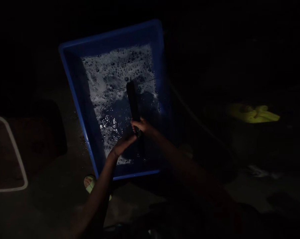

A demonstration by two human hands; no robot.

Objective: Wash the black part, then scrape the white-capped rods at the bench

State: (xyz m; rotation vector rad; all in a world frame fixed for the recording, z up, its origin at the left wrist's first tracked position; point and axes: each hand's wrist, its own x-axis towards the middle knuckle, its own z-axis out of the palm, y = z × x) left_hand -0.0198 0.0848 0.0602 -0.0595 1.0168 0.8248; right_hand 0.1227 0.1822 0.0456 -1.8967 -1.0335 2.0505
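Long dark strip [133, 99], flat and narrow, held upright over the suds in the tub [72, 76], lower end pinched between both hands. Too dim to tell what it is made of; keeps a straight line from grip to tip, so probably stiff rather than limp. Wet and soapy, so likely slippery. Likely light, going by the easy fingertip hold. Best taken low, near the bottom end, with fingers wrapped around the narrow sides.

Right hand [142, 126] closed around the strip's lower end, thumb and fingers curled on it. Left hand [121, 147] just below and beside, fingers pressed up against the strip's base, seemingly closed on it, though hard to make out in the dark.

Blue rectangular tub, part filled with foamy water [115, 76], bubbles thick toward the far end and thinner near the hands. Set on a rough grey floor [52, 186], apparently concrete. Pale sandal or foot [89, 183] at the tub's near corner. White-rimmed basin [15, 149] to the left, partly out of view. Yellow heap [253, 113] well apart to the right, perhaps cloth. Everything else lost in darkness; single light falling on the tub only.
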